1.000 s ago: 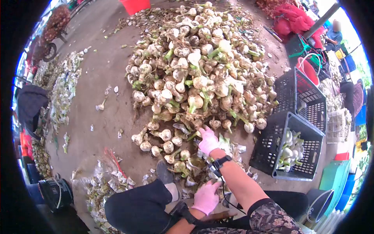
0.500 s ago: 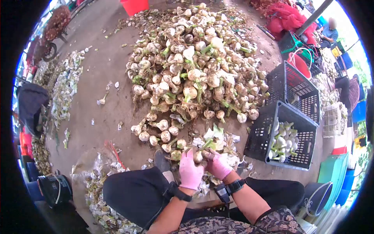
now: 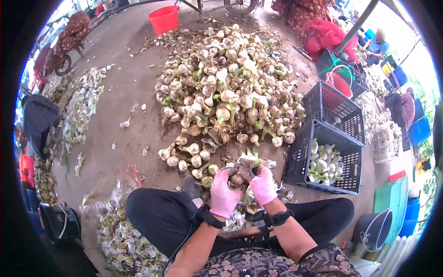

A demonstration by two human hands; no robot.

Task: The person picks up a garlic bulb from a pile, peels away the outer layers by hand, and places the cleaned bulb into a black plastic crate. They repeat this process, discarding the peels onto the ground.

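Both hands wear pink gloves and meet above my crossed legs. My left hand is closed around a dirty garlic bulb. Against the bulb's other side, my right hand is closed too, its thumb and fingers at the outer skin. Exact fingertip contact is partly hidden. Papery peelings lie below the hands. Just ahead is a big heap of unpeeled garlic with stems on, and several loose bulbs are at its near edge. To the right, a black crate holds cleaned white garlic.
Another black crate and a red bucket stand behind the near crate. A red tub is beyond the heap. Peelings pile up at left. Dark buckets flank me. A person sits at far right.
The view has tilted, so the heap and crates sit lower or further left. My hands have drawn slightly apart around the garlic bulb, and its green stem no longer shows clearly.
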